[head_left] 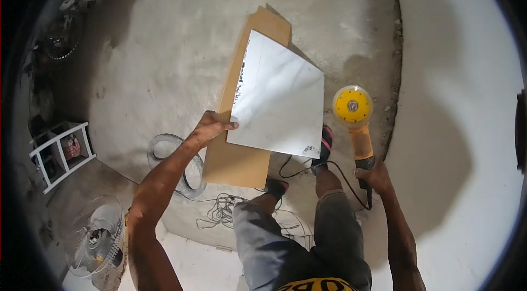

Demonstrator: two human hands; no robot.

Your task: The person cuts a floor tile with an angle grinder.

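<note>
A white marbled tile [280, 99] with one slanted top edge and chipped, dark spots along its left edge lies over a brown cardboard sheet [236, 164]. My left hand [211, 128] grips the tile's lower left edge, thumb on top, fingers hidden beneath. To the right, my right hand [374, 175] is closed round the rear handle of a yellow and black power tool [361, 140]. Its round yellow disc [352, 106] faces up, apart from the tile. A black cord runs from the handle toward my feet.
Tangled cables [222, 211] and a grey coiled hose [192, 173] lie on the concrete floor near my feet. A fan [99, 233] stands at lower left, below a white-framed rack [65, 154]. A white wall [439, 99] rises on the right.
</note>
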